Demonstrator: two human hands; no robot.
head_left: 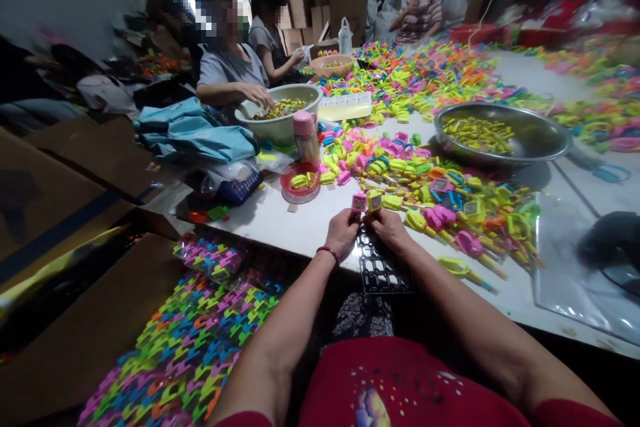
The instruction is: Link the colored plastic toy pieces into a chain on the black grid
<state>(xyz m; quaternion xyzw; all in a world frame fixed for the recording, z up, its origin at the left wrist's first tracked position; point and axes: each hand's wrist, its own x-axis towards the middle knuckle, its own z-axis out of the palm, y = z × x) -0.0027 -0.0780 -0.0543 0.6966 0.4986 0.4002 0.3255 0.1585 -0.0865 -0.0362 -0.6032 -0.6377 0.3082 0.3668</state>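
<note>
At the near edge of the white counter point(280, 220), the person's left hand point(343, 232) and right hand point(389, 227) sat close together, each with its fingers clamped on a small toy piece: the left pinched a pink piece point(359, 202), the right a yellow piece point(375, 201), the two pieces held side by side and almost touching just above the counter. Beneath the hands a black grid tray point(380, 270) hung over the counter's edge toward the person's lap. Just right of the hands lay a loose heap of bright plastic toys point(450, 203), spreading far across the counter. Beyond it stood a metal bowl point(503, 135) holding yellow pieces. To the left of the hands stood a small red dish point(300, 185) with a few yellow pieces and a pink-lidded bottle point(306, 137). Farther back, a co-worker's hand point(257, 95) reached into a pale basin point(283, 113). Down on the left, a cardboard box point(100, 320) held interlocked coloured parts.
</note>
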